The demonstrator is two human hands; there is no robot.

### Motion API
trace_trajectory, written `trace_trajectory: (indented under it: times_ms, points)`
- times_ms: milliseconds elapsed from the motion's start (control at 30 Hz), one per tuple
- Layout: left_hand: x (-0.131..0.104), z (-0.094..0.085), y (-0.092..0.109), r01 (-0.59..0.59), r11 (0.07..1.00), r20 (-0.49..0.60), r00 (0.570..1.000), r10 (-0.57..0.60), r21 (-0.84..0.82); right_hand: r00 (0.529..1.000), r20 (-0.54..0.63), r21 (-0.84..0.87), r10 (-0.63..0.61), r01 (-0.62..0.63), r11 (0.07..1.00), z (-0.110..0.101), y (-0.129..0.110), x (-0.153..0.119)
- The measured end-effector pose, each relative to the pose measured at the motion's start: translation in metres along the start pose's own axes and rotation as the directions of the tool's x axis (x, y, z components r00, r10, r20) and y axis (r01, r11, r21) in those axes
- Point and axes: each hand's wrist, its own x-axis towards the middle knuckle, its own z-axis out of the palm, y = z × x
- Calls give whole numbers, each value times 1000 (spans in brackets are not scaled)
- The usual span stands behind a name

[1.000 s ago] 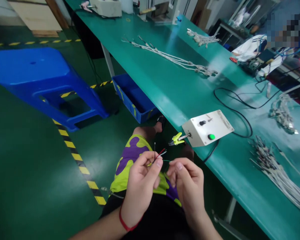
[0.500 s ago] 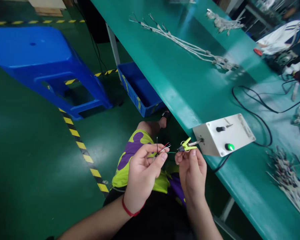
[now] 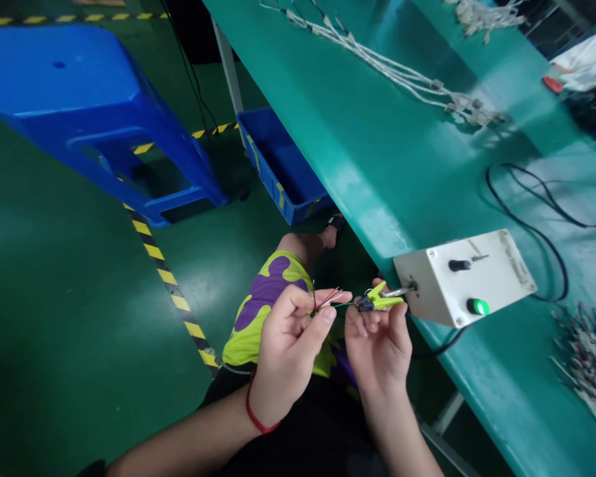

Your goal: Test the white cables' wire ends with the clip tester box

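Between its thumb and fingers, my left hand (image 3: pixel 291 338) pinches a cable end whose thin wires (image 3: pixel 328 299) fan out in black, red, white and green. The green wire reaches right to the dark tip of a yellow-green clip (image 3: pixel 381 297). My right hand (image 3: pixel 380 338) has its thumb and fingers closed around the handles of that clip. A metal shaft joins the clip to the side of a white box (image 3: pixel 487 278), which has a black knob, a small toggle switch and a lit green button. Whether the clip's tip grips the wire is too small to tell.
The box stands at the edge of a green table (image 3: pixel 357 179). Bundles of white cables (image 3: pixel 402 76) lie farther back, and more cable ends (image 3: pixel 589 351) lie at right. A blue stool (image 3: pixel 79 86) and a blue bin (image 3: pixel 283 172) are on the floor. A black cord (image 3: pixel 536 228) loops behind the box.
The view has shifted, so the table and box appear farther right. My right-hand fingers have changed their hold, with the thumb now at the clip's handle end. My left hand keeps the wires.
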Motion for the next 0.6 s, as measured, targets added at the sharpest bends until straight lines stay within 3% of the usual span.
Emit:
trace_trajectory:
  times_ms: [600]
  points:
    - [-1,6,-4,-85,994,17,996,84,66,999,-34,-37,-17,16,999,-1,2,5]
